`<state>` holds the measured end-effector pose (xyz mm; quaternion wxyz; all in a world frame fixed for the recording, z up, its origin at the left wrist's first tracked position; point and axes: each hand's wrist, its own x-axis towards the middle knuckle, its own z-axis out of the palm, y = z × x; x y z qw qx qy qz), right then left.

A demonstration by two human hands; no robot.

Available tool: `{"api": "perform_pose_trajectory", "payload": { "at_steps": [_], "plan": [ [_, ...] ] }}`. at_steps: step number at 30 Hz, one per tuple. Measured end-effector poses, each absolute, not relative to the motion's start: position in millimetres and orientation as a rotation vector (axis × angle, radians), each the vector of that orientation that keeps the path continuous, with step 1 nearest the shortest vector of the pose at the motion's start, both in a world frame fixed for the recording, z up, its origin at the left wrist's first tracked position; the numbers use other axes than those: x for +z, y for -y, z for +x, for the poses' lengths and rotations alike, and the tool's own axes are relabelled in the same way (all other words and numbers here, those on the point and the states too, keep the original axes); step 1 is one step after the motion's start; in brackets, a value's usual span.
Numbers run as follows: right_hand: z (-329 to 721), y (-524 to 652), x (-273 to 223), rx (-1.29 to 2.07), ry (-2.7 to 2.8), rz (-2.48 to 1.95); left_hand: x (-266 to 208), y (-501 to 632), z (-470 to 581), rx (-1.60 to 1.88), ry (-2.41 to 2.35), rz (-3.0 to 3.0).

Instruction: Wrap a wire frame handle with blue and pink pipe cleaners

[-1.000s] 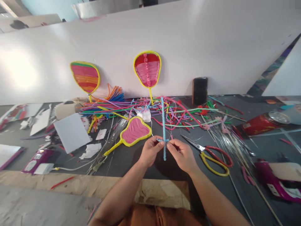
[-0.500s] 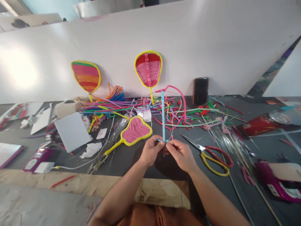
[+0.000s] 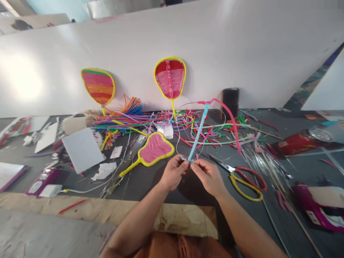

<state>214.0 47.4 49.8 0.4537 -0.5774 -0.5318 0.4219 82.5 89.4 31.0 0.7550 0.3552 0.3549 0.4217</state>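
My left hand (image 3: 174,172) and my right hand (image 3: 206,175) meet over the dark table, fingertips pinched on the lower end of a light-blue pipe cleaner (image 3: 199,134). It is wound along a straight stem that leans to the upper right. From the stem's top a pink pipe cleaner (image 3: 231,116) arches down to the right. A thin wire loop (image 3: 177,123) spreads around the stem. Left of my hands lies a pink fan-shaped piece (image 3: 156,149) with a yellow rim and handle. Scissors (image 3: 243,179) with red and yellow handles rest to the right.
Bundled pipe cleaners (image 3: 129,120) cover the table's back. Two finished fan shapes, one striped (image 3: 99,86) and one beaded (image 3: 170,77), stand against the white board. A phone (image 3: 229,104) leans there too. A red can (image 3: 303,139) and wires lie right; a white card (image 3: 82,150) lies left.
The blue-wrapped stem has tilted from upright to the right, its top and the pink pipe cleaner swinging right. Both hands stay in nearly the same place, still pinching the lower end.
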Motion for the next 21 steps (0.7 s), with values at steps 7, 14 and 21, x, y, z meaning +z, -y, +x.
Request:
{"api": "perform_pose_trajectory", "payload": {
  "at_steps": [7,14,21],
  "plan": [
    [224,-48,52,0.696,1.567,-1.436,34,-90,83,1.007,-0.781,0.750],
    [220,-43,53,0.351,1.664,-1.456,25,-88,85,1.090,-0.879,0.880],
    [207,-34,54,0.167,1.866,-1.344,29,-89,87,1.182,-0.925,0.846]
  ]
}}
